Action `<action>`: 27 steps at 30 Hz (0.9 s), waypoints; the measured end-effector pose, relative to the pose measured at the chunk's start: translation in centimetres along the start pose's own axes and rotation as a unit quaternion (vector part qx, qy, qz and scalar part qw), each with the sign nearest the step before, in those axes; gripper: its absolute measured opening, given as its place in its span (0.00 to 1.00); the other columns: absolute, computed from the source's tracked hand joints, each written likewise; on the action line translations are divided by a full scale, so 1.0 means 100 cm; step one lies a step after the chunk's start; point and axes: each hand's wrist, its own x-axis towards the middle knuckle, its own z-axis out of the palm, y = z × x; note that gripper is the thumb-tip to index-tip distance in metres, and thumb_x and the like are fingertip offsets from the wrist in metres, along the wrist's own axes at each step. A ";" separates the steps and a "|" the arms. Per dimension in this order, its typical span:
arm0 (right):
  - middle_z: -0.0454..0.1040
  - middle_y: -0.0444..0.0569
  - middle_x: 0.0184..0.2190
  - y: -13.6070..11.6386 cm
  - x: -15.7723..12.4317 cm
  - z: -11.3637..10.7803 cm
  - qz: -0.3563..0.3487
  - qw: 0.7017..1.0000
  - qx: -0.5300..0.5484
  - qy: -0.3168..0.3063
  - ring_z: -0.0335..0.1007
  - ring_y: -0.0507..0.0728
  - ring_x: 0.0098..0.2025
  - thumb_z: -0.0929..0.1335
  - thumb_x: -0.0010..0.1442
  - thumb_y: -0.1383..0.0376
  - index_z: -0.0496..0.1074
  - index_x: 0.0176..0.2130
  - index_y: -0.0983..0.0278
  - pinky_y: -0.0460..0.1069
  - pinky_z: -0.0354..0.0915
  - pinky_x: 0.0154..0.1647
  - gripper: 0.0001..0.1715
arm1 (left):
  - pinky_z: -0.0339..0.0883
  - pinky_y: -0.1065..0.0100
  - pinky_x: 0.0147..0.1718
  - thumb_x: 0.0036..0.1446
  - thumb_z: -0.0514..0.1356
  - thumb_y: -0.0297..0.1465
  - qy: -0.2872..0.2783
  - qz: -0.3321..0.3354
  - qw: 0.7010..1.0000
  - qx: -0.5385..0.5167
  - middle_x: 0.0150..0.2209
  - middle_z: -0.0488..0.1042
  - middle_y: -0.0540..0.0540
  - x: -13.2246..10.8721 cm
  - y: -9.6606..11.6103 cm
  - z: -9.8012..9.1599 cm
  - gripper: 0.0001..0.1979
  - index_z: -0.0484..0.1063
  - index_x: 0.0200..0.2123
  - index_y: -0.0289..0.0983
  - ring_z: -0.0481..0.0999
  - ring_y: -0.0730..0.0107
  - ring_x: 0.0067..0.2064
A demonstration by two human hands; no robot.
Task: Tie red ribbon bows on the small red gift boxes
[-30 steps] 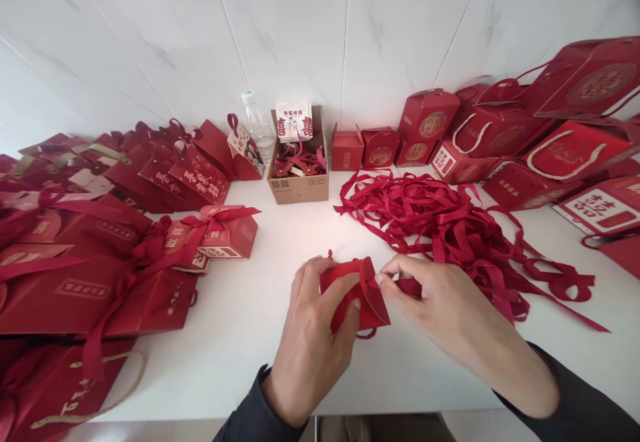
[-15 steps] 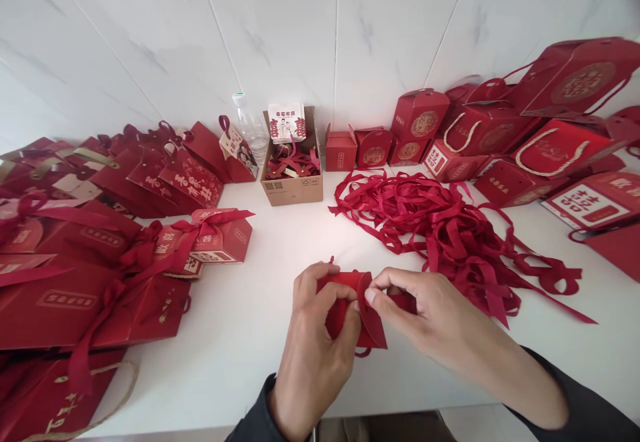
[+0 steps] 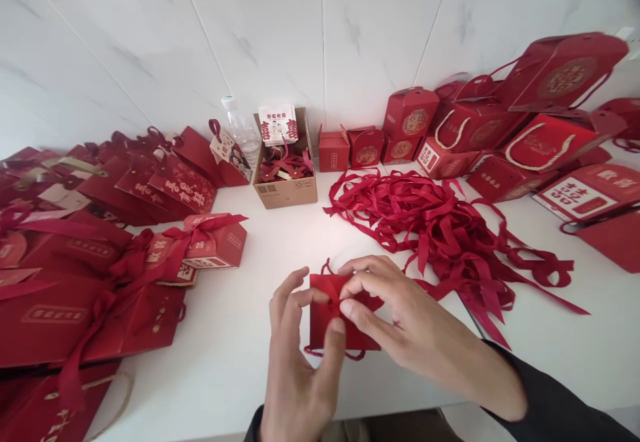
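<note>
Red paper gift box [image 3: 319,325] pinched at its top flap by right hand [image 3: 405,325], left hand [image 3: 295,375] thumb bracing its front | resting on white table [image 3: 235,362] near front edge | likely closing flap; tucking needs steady pressure | ribbon pile [image 3: 440,229] just beyond

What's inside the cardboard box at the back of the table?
Loose red ribbon pieces fill the cardboard box, and a white printed pack stands at its back edge. Whatever lies beneath the ribbons is covered.

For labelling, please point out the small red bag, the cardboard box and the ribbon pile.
small red bag [image 3: 323,325], head view, front face.
cardboard box [image 3: 285,194], head view, front wall.
ribbon pile [image 3: 440,229], head view, middle.
</note>
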 end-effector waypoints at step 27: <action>0.72 0.50 0.53 0.001 0.016 0.014 0.045 0.998 -0.001 -0.041 0.68 0.61 0.60 0.66 0.70 0.60 0.75 0.38 0.56 0.60 0.66 0.60 0.10 | 0.76 0.67 0.38 0.72 0.57 0.34 0.013 -0.071 0.994 -0.080 0.47 0.73 0.45 -0.012 0.004 -0.004 0.09 0.68 0.54 0.47 0.73 0.64 0.44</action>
